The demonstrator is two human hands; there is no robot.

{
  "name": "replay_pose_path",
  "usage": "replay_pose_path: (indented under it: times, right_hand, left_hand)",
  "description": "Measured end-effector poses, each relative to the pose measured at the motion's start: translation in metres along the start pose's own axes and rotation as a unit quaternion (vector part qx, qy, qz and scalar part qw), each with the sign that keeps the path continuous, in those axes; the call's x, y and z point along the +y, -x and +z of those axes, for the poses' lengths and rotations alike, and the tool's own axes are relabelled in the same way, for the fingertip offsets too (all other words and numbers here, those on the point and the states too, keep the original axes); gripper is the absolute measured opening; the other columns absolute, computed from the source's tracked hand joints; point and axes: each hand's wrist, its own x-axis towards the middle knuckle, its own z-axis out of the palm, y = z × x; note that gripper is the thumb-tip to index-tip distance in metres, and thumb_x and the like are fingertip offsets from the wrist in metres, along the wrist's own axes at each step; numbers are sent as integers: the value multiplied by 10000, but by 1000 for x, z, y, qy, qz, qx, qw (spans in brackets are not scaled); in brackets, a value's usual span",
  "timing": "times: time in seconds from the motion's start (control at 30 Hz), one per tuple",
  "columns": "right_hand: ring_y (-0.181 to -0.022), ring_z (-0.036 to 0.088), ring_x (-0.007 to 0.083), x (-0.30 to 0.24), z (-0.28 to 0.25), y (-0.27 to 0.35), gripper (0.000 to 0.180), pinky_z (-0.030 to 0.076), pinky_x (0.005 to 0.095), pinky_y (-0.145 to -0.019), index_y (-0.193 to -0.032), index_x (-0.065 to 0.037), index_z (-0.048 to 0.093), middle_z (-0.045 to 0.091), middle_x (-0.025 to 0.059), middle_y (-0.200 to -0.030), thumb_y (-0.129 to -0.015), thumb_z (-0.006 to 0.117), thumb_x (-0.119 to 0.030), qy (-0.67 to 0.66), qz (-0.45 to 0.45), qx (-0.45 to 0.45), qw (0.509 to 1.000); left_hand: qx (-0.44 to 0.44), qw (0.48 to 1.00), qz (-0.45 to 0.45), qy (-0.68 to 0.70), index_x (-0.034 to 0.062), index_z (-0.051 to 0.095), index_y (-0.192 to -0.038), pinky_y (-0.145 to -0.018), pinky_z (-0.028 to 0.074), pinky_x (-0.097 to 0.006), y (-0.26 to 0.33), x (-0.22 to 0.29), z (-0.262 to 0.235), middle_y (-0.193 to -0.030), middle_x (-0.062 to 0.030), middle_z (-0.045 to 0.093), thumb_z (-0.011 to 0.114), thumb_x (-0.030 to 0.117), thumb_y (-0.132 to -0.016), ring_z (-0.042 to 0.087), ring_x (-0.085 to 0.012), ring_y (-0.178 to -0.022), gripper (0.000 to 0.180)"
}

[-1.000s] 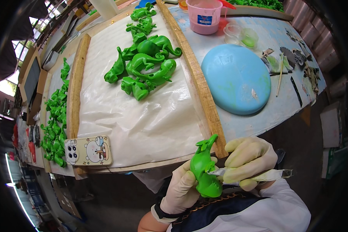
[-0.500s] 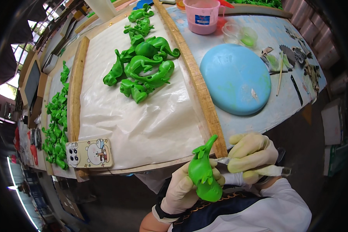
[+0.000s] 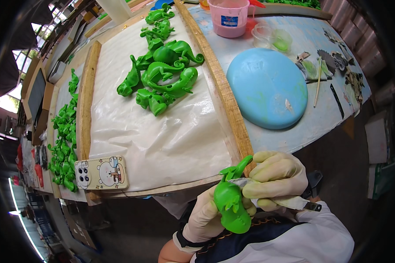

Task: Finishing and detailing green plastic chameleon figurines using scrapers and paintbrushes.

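Note:
My left hand (image 3: 206,215), in a pale glove, is closed around a glossy green plastic chameleon figure (image 3: 229,201) at the table's near edge. The figure's tail points up and to the right. In my gloved right hand (image 3: 278,175) is a slim knife (image 3: 294,202) with a white-wrapped handle and a dark end. Its thin blade lies against the figure near the base of the tail. The fingers hide the middle of the knife. Ahead, several more green chameleon figures (image 3: 164,76) are heaped on the white sheet (image 3: 162,144).
Wooden strips (image 3: 219,83) border the sheet. A phone in a cartoon case (image 3: 101,172) rests at its near left corner. To the right are an upturned blue basin (image 3: 267,87), a pink jug (image 3: 228,19), clear cups, a thin stick and scraps. More green pieces (image 3: 63,149) lie far left.
My right hand has moved left toward the figure, bringing the blade from beside it onto the tail base. The figure has tilted slightly and dropped a little.

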Motion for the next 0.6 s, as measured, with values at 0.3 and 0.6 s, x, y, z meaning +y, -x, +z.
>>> replay_pose_path:
  times: [0.3,0.6]
  right_hand:
    - [-750,536,178,1,4,-3,224,439,350,-749,-938,-55,597,574,40,-818,-735,616,-147,-17,-1,18,1000]
    - [-732,541,174,4,3,0,204,431,349,-725,-940,-29,597,576,61,-818,-775,571,-146,-66,-1,38,997]
  left_hand:
    - [13,1000,3,-4,-68,388,-1119,-808,399,-393,1,1,2,-966,-159,495,653,392,-673,495,-251,-883,693]
    - [-90,994,5,59,-62,388,-1124,-796,380,-380,-3,1,-8,-906,-132,485,652,391,-674,474,-228,-836,691]
